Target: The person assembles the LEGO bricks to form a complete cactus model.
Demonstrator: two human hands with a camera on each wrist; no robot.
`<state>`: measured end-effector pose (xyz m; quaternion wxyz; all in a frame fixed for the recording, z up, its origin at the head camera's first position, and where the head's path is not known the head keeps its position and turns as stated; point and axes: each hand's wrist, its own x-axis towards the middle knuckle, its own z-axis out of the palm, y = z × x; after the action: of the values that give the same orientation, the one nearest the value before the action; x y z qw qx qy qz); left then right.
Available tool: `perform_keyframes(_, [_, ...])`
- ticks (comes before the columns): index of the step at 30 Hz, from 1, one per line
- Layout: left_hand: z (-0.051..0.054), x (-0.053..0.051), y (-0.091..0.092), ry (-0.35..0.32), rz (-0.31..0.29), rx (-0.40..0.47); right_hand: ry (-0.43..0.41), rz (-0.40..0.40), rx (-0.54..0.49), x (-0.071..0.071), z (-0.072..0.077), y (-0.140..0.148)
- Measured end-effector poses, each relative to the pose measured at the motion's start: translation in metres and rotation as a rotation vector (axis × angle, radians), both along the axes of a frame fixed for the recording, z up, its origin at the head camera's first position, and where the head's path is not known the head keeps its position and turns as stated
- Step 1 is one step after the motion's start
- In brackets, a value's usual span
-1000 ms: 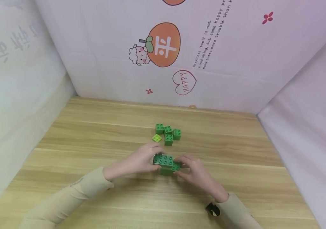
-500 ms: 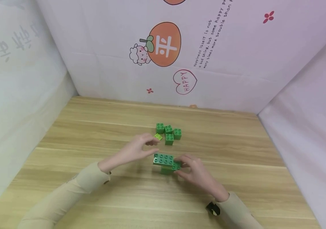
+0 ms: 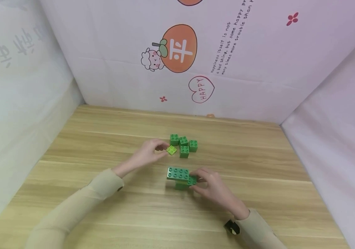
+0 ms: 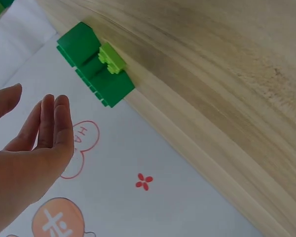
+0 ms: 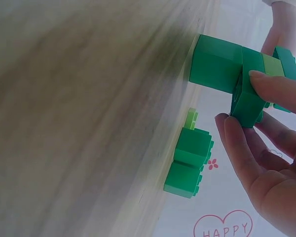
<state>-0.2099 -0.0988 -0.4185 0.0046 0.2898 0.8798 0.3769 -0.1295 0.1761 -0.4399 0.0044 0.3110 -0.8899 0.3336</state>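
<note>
While the right hand's pinch likely steadies the stack, the left hand hovers, fingers apart, nearer the desk's back edge.

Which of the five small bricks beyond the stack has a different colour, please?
The lime brick, beside the left hand; the other four bricks are darker green and stand taller.

The wood-grained worktop is carrying four small green blocks, huddling in a cluster over there; a flat lime-green piece is lying just beside them, and a taller green stack is standing apart.
</note>
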Motion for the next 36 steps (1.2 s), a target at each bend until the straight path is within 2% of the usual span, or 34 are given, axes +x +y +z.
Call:
perform_keyframes(6, [-0.007, -0.018, 0.001, -0.029, 0.035, 0.011, 0.01, 0.005, 0.001, 0.001, 0.0, 0.001])
perform_keyframes(13, [-0.013, -0.037, 0.004, -0.115, 0.06, 0.029, 0.016, 0.007, 0.006, 0.0, 0.001, 0.001])
perform_keyframes(18, [-0.017, -0.05, 0.005, -0.144, 0.09, 0.017, 0.021, 0.012, 0.002, 0.0, 0.0, 0.001])
perform_keyframes(23, [-0.021, -0.059, 0.009, -0.167, 0.122, -0.017, 0.014, 0.013, 0.001, 0.0, 0.0, 0.001])
perform_keyframes(27, [-0.026, -0.064, 0.013, -0.179, 0.124, -0.055, 0.008, 0.008, 0.008, 0.0, -0.001, 0.002])
perform_keyframes(36, [-0.031, -0.072, 0.022, -0.193, 0.144, -0.077, -0.011, 0.001, 0.003, 0.001, 0.001, 0.001])
